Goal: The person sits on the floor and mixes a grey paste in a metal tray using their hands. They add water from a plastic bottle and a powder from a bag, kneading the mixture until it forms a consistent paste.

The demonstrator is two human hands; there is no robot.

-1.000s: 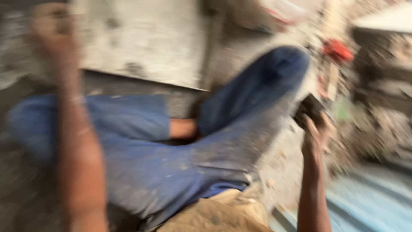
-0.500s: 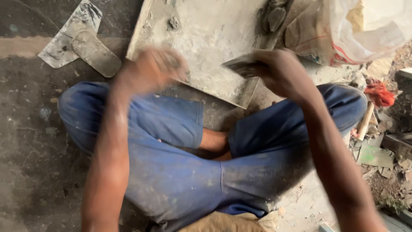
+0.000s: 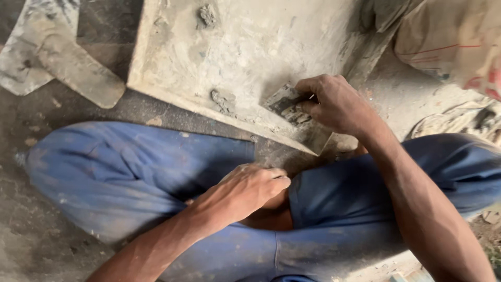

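I sit cross-legged in dusty blue trousers (image 3: 135, 167) on a dirty floor. My right hand (image 3: 334, 104) grips a small flat metal scraper (image 3: 286, 102) caked with grey paste and presses its blade onto a pale slab (image 3: 245, 47) near the slab's front corner. A small lump of grey paste (image 3: 223, 99) lies on the slab just left of the blade. My left hand (image 3: 250, 190) rests over my leg with curled fingers and holds nothing that I can see.
A paste-smeared flat tool or board scrap (image 3: 57, 57) lies on the floor at upper left. A printed sack (image 3: 459, 42) sits at upper right, with rubble below it. Another paste lump (image 3: 207, 14) sits at the slab's far part.
The view has swung down and steadied. My right hand has brought the scraper down onto the slab's corner. My left hand dropped from above the slab to my leg.
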